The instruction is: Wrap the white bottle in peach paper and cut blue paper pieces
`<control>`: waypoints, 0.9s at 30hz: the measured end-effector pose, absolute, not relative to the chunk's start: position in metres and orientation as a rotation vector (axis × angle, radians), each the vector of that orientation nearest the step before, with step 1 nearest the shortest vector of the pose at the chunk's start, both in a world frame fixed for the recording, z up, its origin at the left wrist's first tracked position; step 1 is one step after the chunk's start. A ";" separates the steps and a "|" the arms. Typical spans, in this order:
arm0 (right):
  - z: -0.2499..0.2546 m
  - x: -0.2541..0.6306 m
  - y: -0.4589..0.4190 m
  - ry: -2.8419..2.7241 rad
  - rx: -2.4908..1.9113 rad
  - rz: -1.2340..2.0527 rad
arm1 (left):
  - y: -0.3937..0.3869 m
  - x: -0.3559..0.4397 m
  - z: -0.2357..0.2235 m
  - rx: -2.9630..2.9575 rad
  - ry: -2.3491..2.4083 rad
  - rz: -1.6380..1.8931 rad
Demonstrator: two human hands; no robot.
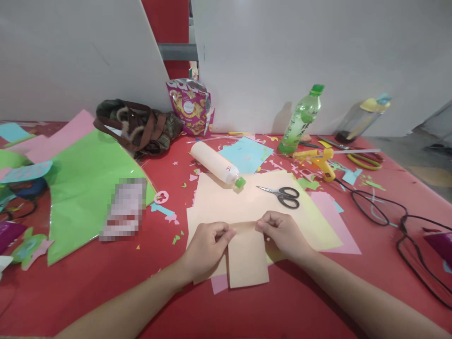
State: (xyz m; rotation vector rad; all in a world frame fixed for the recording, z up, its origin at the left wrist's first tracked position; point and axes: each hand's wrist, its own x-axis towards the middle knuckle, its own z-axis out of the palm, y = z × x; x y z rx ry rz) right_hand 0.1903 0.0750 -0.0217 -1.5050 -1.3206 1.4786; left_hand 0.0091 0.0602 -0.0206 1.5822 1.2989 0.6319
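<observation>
Between my hands is a small folded piece of cream paper (248, 259), its upper edge pinched at both corners. My left hand (211, 242) grips the upper left corner between thumb and fingers. At the upper right corner my right hand (282, 233) is closed in the same kind of pinch. Under them lie larger cream sheets (226, 207), with yellow and pink sheets (339, 226) showing at the right. Black-handled scissors (282, 194) rest on the cream paper beyond my right hand. A white bottle with a green cap (215, 162) lies on its side farther back.
Green sheets in a clear wrapper (81, 188) cover the left side, with a camouflage bag (141, 125) behind. A snack pouch (192, 108) and green drink bottle (302, 120) stand at the back. A yellow glue gun (323, 162) trails a black cord (374, 200) on the right; paper scraps are scattered around.
</observation>
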 end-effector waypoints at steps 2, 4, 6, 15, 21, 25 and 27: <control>-0.022 0.191 0.075 -1.338 -1.501 1.445 | 0.061 0.010 -0.021 1.599 1.288 0.636; -0.022 0.190 0.074 -1.351 -1.499 1.424 | 0.060 0.010 -0.021 1.620 1.280 0.632; -0.023 0.190 0.073 -1.355 -1.496 1.410 | 0.060 0.010 -0.021 1.629 1.282 0.631; -0.028 0.191 0.074 -1.272 -1.361 1.544 | 0.059 0.009 -0.019 1.589 1.326 0.712; -0.024 0.190 0.073 -1.439 -1.466 1.519 | 0.059 0.009 -0.017 1.559 1.314 0.760; -0.022 0.191 0.073 -1.457 -1.557 1.414 | 0.057 0.010 -0.019 1.611 1.235 0.653; -0.022 0.192 0.073 -1.452 -1.526 1.439 | 0.056 0.010 -0.020 1.666 1.197 0.590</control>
